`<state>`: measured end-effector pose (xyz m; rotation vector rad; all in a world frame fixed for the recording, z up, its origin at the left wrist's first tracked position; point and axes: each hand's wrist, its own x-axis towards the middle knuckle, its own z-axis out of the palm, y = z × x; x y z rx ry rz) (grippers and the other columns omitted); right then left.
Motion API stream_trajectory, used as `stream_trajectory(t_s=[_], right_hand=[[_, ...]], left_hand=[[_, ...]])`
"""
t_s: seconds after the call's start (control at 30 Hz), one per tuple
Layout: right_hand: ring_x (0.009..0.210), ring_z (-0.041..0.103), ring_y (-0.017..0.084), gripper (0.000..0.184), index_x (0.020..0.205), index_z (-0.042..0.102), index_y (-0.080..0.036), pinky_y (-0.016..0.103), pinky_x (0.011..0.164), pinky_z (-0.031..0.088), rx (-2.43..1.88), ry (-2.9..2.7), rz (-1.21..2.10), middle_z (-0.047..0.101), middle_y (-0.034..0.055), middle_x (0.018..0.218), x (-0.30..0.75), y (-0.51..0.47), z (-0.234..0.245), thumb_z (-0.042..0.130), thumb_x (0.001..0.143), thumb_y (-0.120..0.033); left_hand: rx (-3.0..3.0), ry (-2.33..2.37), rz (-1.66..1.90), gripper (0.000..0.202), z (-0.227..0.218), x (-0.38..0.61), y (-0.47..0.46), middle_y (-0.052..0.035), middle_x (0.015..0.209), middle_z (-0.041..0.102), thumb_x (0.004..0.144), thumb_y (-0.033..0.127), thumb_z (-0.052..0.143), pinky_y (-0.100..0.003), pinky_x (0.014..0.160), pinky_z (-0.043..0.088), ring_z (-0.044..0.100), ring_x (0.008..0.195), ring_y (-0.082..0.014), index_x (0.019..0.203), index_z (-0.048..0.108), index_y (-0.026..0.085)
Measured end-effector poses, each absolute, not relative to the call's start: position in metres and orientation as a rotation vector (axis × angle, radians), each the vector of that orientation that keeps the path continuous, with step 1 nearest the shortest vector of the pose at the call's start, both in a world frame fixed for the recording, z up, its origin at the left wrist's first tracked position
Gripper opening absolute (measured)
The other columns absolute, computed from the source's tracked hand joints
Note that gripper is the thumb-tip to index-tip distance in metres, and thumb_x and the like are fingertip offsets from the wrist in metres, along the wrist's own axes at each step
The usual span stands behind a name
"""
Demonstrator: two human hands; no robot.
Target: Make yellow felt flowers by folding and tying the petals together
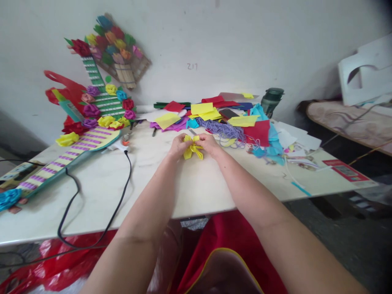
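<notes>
My left hand (177, 145) and my right hand (209, 144) meet over the middle of the white table (101, 183). Both pinch a small folded yellow paper flower piece (192, 148) between them, its loose strips hanging down onto the tabletop. The fingers of both hands are closed on the paper. Just behind my hands lies a heap of coloured paper sheets (214, 116) with a tangle of purple string (225, 130).
A long decorated board with paper roses (92, 118) lies at the left. A black cable (122, 192) loops across the table front, leading to a glue gun (125, 143). A dark green bottle (271, 100) stands at the back. Red cloth (220, 245) covers my lap.
</notes>
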<state>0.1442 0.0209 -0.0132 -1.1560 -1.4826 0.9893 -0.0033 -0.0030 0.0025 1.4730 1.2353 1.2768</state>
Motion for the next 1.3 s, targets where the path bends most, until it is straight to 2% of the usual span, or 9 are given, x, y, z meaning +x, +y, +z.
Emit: stream_trajectory(t_s=[0.03,0.1,0.23,0.37,0.67,0.83,1.13,1.3], right_hand=[[0.081,0.062,0.016,0.002,0.059,0.063,-0.018,0.032,0.081,0.053,-1.144,-1.494,0.948,0.068,0.0008,0.085,0.145,0.022,-0.014,0.064,0.057,-0.019],[0.09,0.063,0.017,0.011,0.051,0.055,-0.018,0.035,0.089,0.052,-1.12,-1.522,0.861,0.07,0.0025,0.097,0.145,0.023,-0.015,0.064,0.058,-0.018],[0.094,0.062,0.018,0.025,0.045,0.042,-0.02,0.036,0.093,0.05,-1.098,-1.548,0.755,0.07,0.0033,0.102,0.146,0.027,-0.017,0.062,0.06,-0.018],[0.094,0.063,0.019,0.027,0.045,0.042,-0.02,0.036,0.095,0.048,-1.082,-1.588,0.674,0.07,0.0045,0.101,0.146,0.031,-0.018,0.063,0.061,-0.016],[0.099,0.062,0.021,0.028,0.049,0.044,-0.021,0.038,0.093,0.047,-1.004,-1.677,0.568,0.068,0.0077,0.105,0.149,0.037,-0.021,0.067,0.064,-0.018],[0.103,0.061,0.022,0.029,0.048,0.044,-0.021,0.038,0.095,0.046,-0.934,-1.686,0.573,0.067,0.0087,0.106,0.15,0.038,-0.02,0.067,0.066,-0.021],[0.107,0.061,0.023,0.027,0.053,0.047,-0.022,0.04,0.1,0.044,-0.828,-1.726,0.603,0.067,0.0088,0.11,0.154,0.034,-0.019,0.067,0.069,-0.032],[0.104,0.061,0.022,0.031,0.052,0.043,-0.022,0.041,0.098,0.045,-0.804,-1.763,0.546,0.068,0.0077,0.108,0.153,0.034,-0.017,0.069,0.067,-0.031]], left_hand=[[1.47,1.236,1.271,0.019,0.002,-0.003,-0.003,0.0034,0.06,0.053,0.057,0.025,0.067,-0.023,0.054,0.04,0.05,0.056,-0.0119,0.067,0.053,0.019],[1.449,1.221,1.241,0.021,0.001,-0.004,-0.001,0.0031,0.06,0.054,0.057,0.026,0.068,-0.024,0.054,0.04,0.051,0.055,-0.012,0.069,0.053,0.019],[1.381,1.182,1.18,0.033,-0.001,-0.004,0.001,0.0036,0.06,0.056,0.052,0.026,0.073,-0.024,0.053,0.042,0.054,0.055,-0.013,0.077,0.054,0.02],[1.389,1.155,1.186,0.038,-0.002,-0.005,0.002,0.0043,0.06,0.058,0.048,0.025,0.075,-0.023,0.053,0.043,0.054,0.054,-0.0121,0.08,0.057,0.019],[1.346,1.157,1.188,0.033,0.002,-0.003,-0.001,0.0034,0.056,0.058,0.045,0.03,0.078,-0.023,0.05,0.04,0.051,0.05,-0.0102,0.067,0.06,0.015],[1.329,1.152,1.192,0.032,0.002,-0.004,-0.001,0.0012,0.057,0.06,0.047,0.033,0.079,-0.024,0.05,0.041,0.054,0.051,-0.0115,0.068,0.064,0.013],[1.24,1.125,1.2,0.03,-0.003,-0.005,0.0,-0.0001,0.055,0.059,0.048,0.031,0.079,-0.025,0.049,0.042,0.054,0.049,-0.0119,0.065,0.06,0.014],[1.246,1.098,1.197,0.031,-0.002,-0.004,-0.002,0.0009,0.054,0.057,0.049,0.032,0.08,-0.024,0.047,0.039,0.051,0.048,-0.0104,0.063,0.058,0.015]])
